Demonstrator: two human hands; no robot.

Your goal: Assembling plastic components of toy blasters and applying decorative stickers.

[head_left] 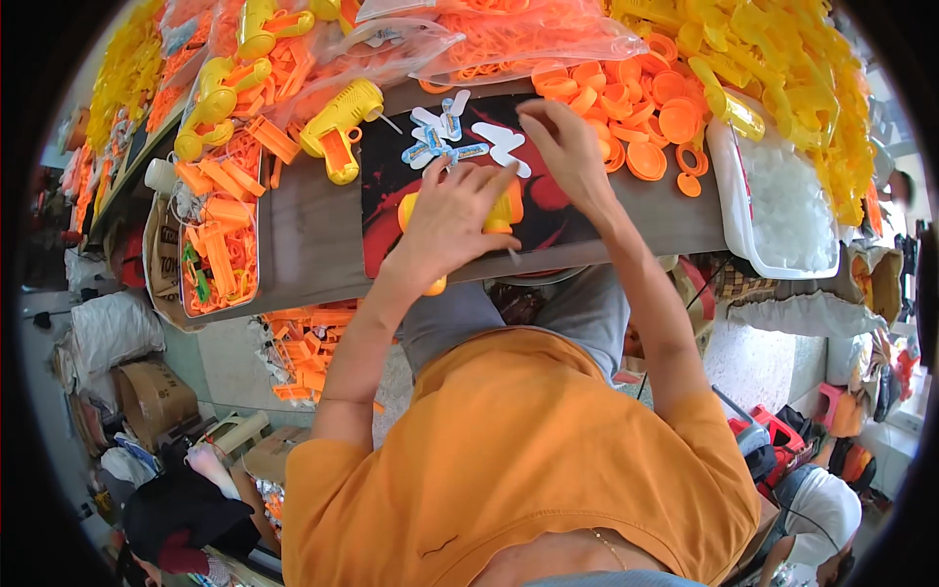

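My left hand (448, 217) lies over a yellow toy drill (506, 209) on the dark red-and-black mat (381, 249), its fingers bent around the toy. The palm hides most of this piece; yellow parts stick out on both sides and below. Farther right, my right hand (567, 152) is raised above the mat's far right edge with curled fingers; whatever they pinch, if anything, does not show. Between the hands and beyond them lie several blue printed stickers (427, 147) and white sticker-shaped pieces (501, 145). Another yellow toy drill (342, 127) with an orange handle part rests left of the mat.
An open bin (223, 259) of orange parts stands at the left. Orange round parts (646, 112) pile up beyond the mat, near clear bags (528, 44) of orange pieces. At right, a white tub (782, 215) holds translucent pieces beside heaped yellow shells (773, 59).
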